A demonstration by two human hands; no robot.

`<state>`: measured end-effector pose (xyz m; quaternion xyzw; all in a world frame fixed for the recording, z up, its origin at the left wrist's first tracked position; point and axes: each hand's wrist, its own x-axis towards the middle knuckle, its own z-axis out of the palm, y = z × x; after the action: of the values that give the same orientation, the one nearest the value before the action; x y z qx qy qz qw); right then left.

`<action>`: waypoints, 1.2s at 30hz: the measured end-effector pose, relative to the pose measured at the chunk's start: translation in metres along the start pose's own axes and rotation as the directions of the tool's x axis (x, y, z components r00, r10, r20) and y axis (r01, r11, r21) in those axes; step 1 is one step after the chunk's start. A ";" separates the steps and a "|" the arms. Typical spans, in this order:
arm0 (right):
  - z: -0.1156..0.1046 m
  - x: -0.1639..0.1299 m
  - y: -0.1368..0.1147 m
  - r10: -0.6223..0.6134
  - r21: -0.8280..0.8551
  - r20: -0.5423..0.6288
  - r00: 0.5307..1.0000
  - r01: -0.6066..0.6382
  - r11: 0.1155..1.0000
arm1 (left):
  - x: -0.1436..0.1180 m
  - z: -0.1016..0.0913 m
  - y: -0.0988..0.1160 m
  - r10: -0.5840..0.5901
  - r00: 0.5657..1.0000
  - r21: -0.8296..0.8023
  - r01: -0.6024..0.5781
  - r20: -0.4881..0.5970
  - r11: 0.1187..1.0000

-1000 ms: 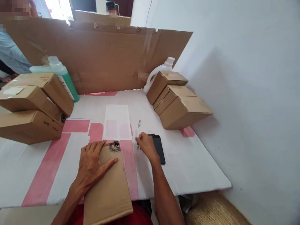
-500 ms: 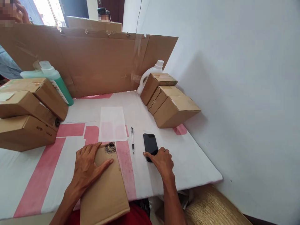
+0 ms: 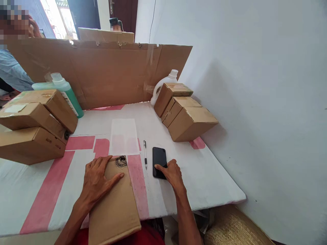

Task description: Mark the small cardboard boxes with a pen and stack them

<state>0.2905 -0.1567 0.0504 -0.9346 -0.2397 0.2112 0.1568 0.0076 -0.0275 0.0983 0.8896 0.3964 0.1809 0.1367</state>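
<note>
In the head view, the left hand (image 3: 98, 177) is spread over the upper left of the board (image 3: 120, 204), its thumb across the face and its fingers along the left edge. The board juts past the near edge of the table (image 3: 204, 180); a dark scribble or tangle (image 3: 121, 161), I cannot tell which, marks its top corner.

The right hand (image 3: 173, 172) is at the phone (image 3: 158, 156), thumb on the lower part of its dark face, fingers curled by its right side; whether they pinch it, I cannot tell. The phone lies flat on the table, not raised, just right of the pen (image 3: 145, 153). The pen is laid down, lengthwise and untouched. The paper (image 3: 124, 136) is also laid flat beyond the board, with no writing that I can make out, and neither hand touches it.
</note>
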 end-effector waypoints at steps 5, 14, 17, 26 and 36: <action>0.012 -0.013 -0.013 0.031 0.008 -0.089 0.996 -0.030 1.000 | 0.000 0.002 -0.001 -0.010 1.000 -0.014 0.010 -0.008 1.000; 0.020 -0.008 -0.004 0.080 0.290 -0.043 0.996 -0.064 0.955 | 0.001 0.000 0.002 -0.039 0.999 -0.052 0.039 -0.007 0.998; 0.023 -0.014 0.002 0.002 0.478 0.035 0.999 -0.019 0.878 | 0.000 0.001 0.002 -0.037 0.999 -0.055 0.036 -0.009 0.998; -0.028 -0.092 -0.033 -0.385 0.952 0.305 0.871 -0.291 0.097 | 0.001 0.000 0.003 -0.027 1.000 -0.023 0.027 0.004 0.999; -0.018 -0.129 -0.096 -0.696 0.731 0.478 0.536 -0.682 -0.024 | -0.001 -0.002 0.007 -0.067 0.995 -0.035 0.070 0.075 0.997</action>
<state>0.1596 -0.1466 0.1450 -0.2573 -0.0522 0.7274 0.6340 0.0104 -0.0321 0.1026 0.8788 0.4179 0.1505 0.1743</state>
